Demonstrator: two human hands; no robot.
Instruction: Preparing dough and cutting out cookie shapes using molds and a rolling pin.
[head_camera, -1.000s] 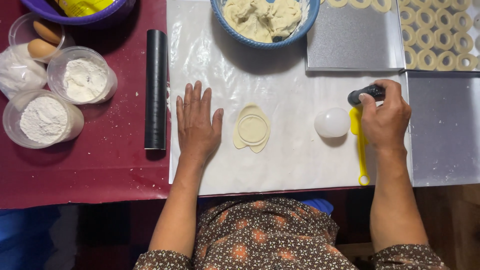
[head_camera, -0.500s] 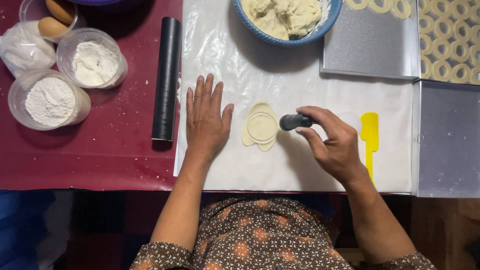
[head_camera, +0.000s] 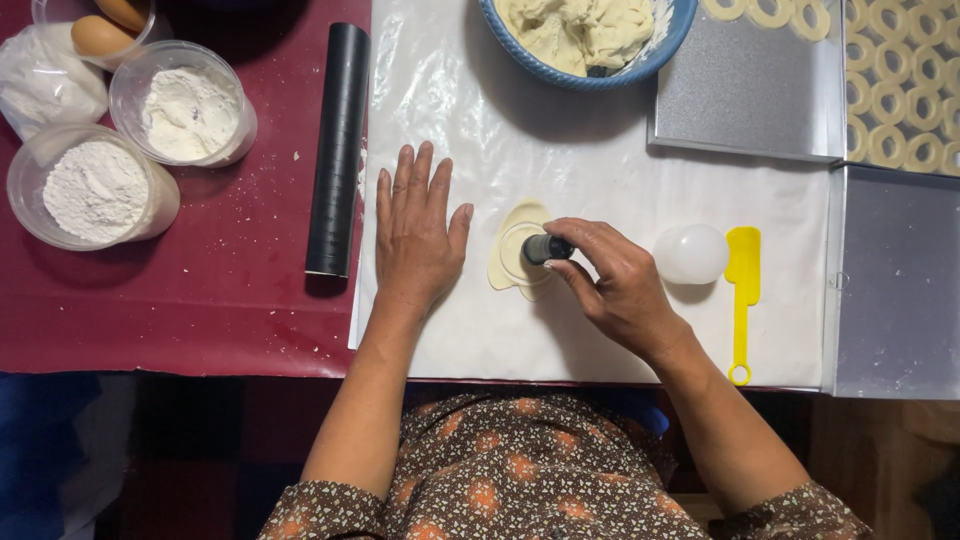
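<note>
Yellow spatula (head_camera: 742, 290), blue bowl (head_camera: 668, 42), black rolling pin (head_camera: 338, 150)

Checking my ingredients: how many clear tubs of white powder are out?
2, both on the red cloth at left: one tub beside the black rolling pin, another tub lower left of it.

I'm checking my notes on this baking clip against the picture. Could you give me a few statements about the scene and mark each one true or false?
1. The right hand holds a small dark cutter over the flat piece of dough. True.
2. The left hand grips the black rolling pin. False: it lies flat and open on the white sheet, with the rolling pin off to its side.
3. The blue bowl holds a lump of dough. True.
4. The yellow spatula lies in the blue bowl. False: it lies on the white sheet, beside a white round cup.
5. Dough rings lie on a tray at the top right. True.
</note>
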